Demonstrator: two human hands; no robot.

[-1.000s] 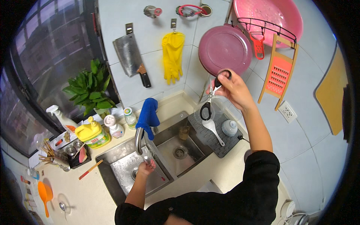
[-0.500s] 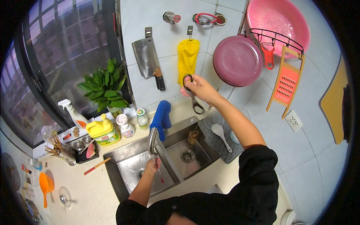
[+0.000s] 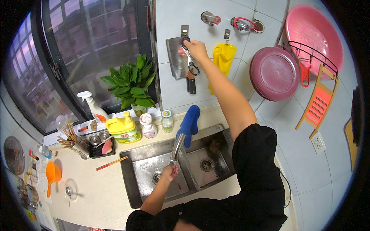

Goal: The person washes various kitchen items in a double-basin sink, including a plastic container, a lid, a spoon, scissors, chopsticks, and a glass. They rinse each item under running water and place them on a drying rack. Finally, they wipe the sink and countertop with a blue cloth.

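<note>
A pair of dark-handled scissors [image 3: 191, 63] is pinched by one handle loop in my right hand [image 3: 196, 50], raised to the tiled wall. The scissors dangle in front of a cleaver [image 3: 176, 57] that hangs below a metal hook [image 3: 185, 30]; they partly cover it. Just right of them hangs a yellow rubber glove [image 3: 223, 57], partly behind my forearm. Low over the left sink basin, my left hand [image 3: 170, 172] is curled under the end of the faucet [image 3: 178, 147]. What its fingers hold, if anything, is hidden. A blue cloth [image 3: 189, 125] drapes over the faucet.
The double sink [image 3: 131, 184] is set in a pale counter. Behind it stand a yellow jug [image 3: 123, 129], a glass jar [image 3: 167, 121], a spray bottle [image 3: 92, 107] and a plant [image 3: 131, 82]. A purple pan [image 3: 274, 73] and an orange grater [image 3: 318, 104] hang at right.
My right hand has carried the scissors up and left, from beside the yellow glove to in front of the cleaver. My left hand stays by the faucet. The whole view has shifted.
</note>
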